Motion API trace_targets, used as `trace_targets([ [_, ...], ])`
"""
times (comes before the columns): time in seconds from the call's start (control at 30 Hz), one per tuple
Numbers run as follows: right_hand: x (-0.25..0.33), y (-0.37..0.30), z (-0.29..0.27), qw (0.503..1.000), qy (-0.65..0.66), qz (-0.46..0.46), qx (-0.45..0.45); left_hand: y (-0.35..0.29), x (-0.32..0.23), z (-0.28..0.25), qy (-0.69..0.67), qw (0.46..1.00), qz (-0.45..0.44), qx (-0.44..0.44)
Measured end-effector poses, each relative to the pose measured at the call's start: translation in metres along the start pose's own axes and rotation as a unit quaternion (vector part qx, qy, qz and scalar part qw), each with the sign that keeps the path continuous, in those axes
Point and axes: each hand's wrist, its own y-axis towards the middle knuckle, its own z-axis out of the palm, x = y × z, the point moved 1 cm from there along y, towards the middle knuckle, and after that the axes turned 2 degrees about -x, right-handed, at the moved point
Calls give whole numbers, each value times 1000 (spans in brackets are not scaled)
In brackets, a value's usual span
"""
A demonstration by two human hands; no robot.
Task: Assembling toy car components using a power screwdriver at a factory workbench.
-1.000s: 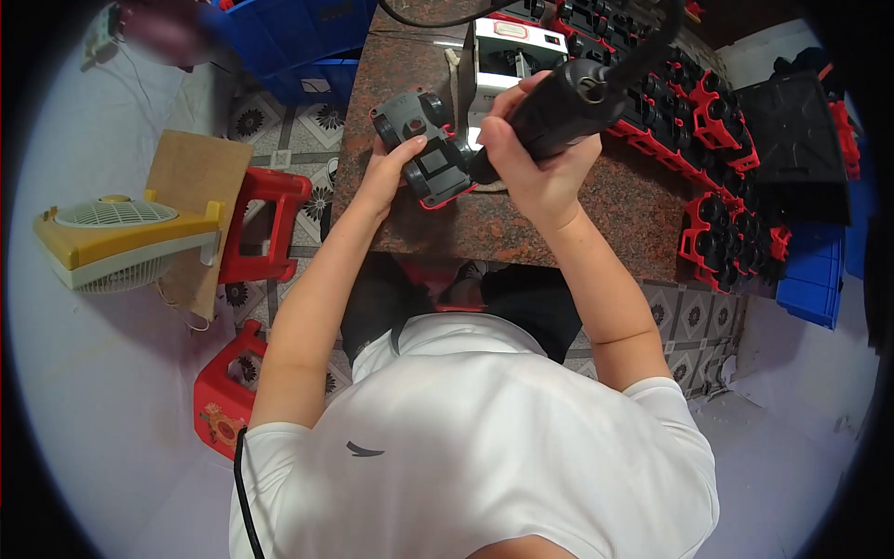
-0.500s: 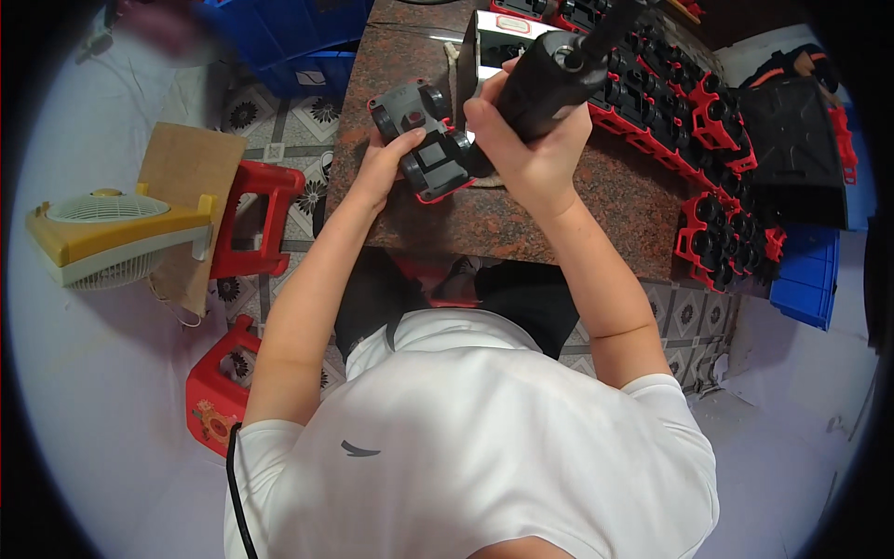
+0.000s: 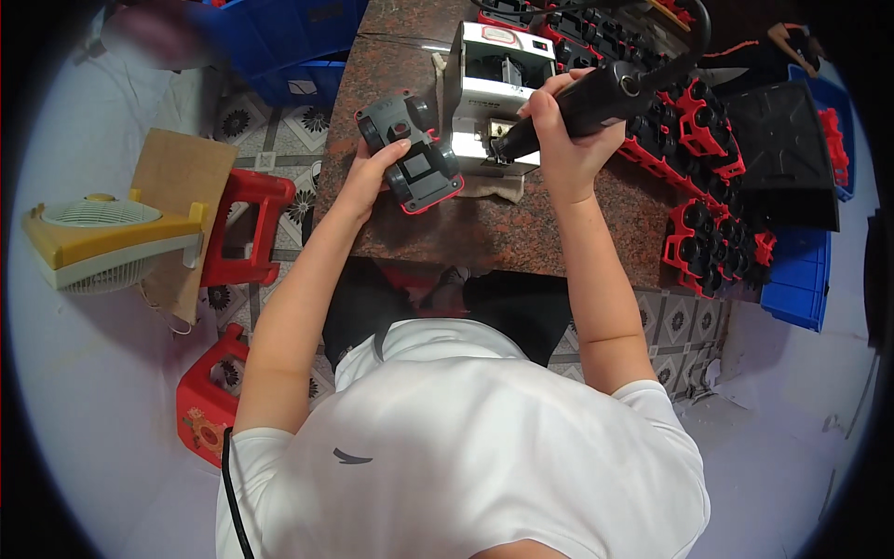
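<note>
My left hand [image 3: 366, 177] grips a toy car chassis [image 3: 424, 177], grey and black with a red edge. Its underside faces up, and its black wheels stick out at the sides. My right hand [image 3: 575, 154] is wrapped round a black electric screwdriver [image 3: 582, 104], whose cord runs up from its back end. The tool is tilted, with its tip at the front of a white box-shaped screw feeder [image 3: 473, 107]. Whether a screw sits on the tip is too small to tell. The chassis is held just left of the feeder.
Rows of red and black toy car bodies [image 3: 703, 140] fill the table's right side. A cloth [image 3: 498, 189] lies under the feeder on the speckled stone table [image 3: 372, 70]. Blue crates [image 3: 279, 42] stand at the far left, with red stools [image 3: 244, 224] and a yellow fan [image 3: 102, 238] nearer.
The screwdriver has swung from upright beside the chassis to a tilt, its tip now at the feeder. The chassis has shifted slightly left and down, still in my left hand.
</note>
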Motion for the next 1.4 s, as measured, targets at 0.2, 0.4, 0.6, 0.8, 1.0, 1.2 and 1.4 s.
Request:
trace_targets([
  [0.2,1,2,2,1000,0,19,-2,2,1,-1,11,1000,-10,2],
  [0.4,35,7,23,982,114,153,-5,1,1,-1,-3,1000,-3,2],
  [0.6,52,-18,56,963,252,97,-14,1,1,2,-19,1000,13,-5],
  [0.8,51,-26,67,975,180,107,80,-1,-2,2,-35,999,17,-5],
  [1.0,54,-32,78,983,114,81,119,24,29,-12,-61,998,1,-5],
  [1.2,55,-29,89,985,92,46,140,9,10,1,-84,993,69,34],
  [1.4,54,-34,97,983,59,80,153,10,8,6,-124,989,29,75],
])
